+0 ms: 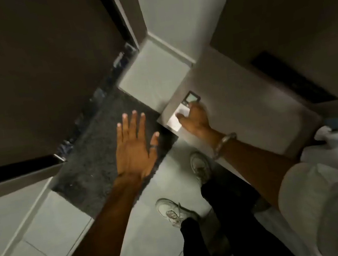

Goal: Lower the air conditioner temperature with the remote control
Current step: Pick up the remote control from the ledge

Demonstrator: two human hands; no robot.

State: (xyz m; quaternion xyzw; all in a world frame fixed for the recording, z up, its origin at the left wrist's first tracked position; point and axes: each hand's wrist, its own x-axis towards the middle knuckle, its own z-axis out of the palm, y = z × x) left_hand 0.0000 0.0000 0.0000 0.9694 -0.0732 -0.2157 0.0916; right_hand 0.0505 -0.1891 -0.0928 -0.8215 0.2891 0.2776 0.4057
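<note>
A white remote control (pixel 183 110) with a small pale screen in a dark frame at its far end lies flat against a light wall surface right of centre. My right hand (pixel 195 118) rests on it, fingers curled over its middle and near end, thumb along its left side. A metal bracelet sits on that wrist. My left hand (pixel 133 146) hovers flat with fingers spread, a ring on the thumb, above a dark mat and holds nothing. The air conditioner is not in view.
A dark grey mat (pixel 101 151) lies on pale floor tiles (pixel 54 230). A dark door (pixel 24 72) fills the left. A white pillar corner (pixel 155 75) stands behind the remote. My two white shoes (pixel 200 167) stand below. A dark vent slot (pixel 292 78) is at right.
</note>
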